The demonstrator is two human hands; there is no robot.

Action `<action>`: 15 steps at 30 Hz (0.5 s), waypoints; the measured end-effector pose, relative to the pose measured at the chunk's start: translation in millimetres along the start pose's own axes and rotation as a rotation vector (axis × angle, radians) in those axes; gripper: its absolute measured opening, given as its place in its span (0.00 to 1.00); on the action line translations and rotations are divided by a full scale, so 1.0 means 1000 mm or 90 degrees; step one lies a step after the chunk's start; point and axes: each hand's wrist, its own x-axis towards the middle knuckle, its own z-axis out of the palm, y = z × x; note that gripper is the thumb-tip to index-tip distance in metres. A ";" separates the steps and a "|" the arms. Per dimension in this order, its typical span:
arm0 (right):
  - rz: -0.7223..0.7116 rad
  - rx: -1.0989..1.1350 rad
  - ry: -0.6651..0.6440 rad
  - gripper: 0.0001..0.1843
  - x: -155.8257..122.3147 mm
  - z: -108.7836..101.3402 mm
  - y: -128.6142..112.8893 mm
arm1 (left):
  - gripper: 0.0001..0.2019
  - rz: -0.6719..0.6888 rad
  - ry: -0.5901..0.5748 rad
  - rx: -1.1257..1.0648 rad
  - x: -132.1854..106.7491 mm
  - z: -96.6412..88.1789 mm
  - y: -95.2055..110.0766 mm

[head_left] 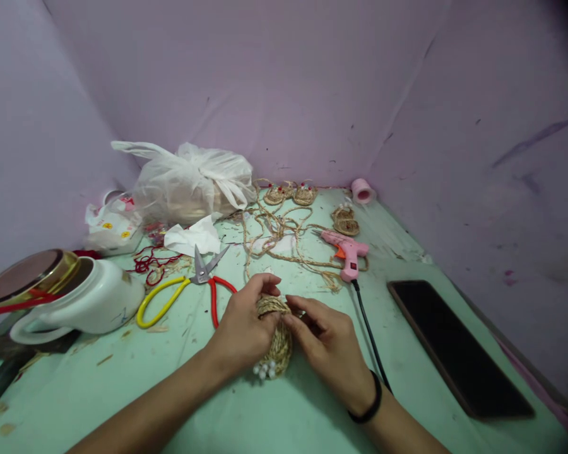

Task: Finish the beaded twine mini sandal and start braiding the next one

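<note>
A small woven straw slipper [282, 343] with white beads at its near end is held just above the table. My left hand [248, 318] wraps its fingers and thumb around the slipper's left side. From the right, my right hand [329, 340] pinches the slipper's edge between thumb and forefinger; a black band circles that wrist. The fingers hide part of the slipper's upper end. Just left of my left hand lie open scissors [201, 274] with one yellow and one red handle. A pink glue gun [348, 252] rests beyond my right hand.
Braided straw cord [284, 243] tangles across the middle. Small straw slippers [304, 194] and another straw piece [345, 222] sit farther back. A white plastic bag [194, 183] and white mug [99, 299] stand left. A black phone [459, 347] and glue gun cable [369, 328] lie right.
</note>
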 end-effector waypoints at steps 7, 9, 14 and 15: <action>0.275 0.315 -0.015 0.08 0.015 -0.011 0.005 | 0.17 -0.052 -0.049 -0.255 0.005 -0.011 0.013; 0.326 0.374 0.007 0.12 0.018 -0.015 0.008 | 0.18 -0.086 -0.062 -0.312 0.008 -0.015 0.011; 0.361 0.408 0.024 0.16 0.022 -0.020 0.010 | 0.17 -0.106 -0.132 -0.212 0.010 -0.018 0.006; 0.364 0.411 0.030 0.16 0.022 -0.020 0.009 | 0.16 -0.086 -0.144 -0.154 0.009 -0.019 0.006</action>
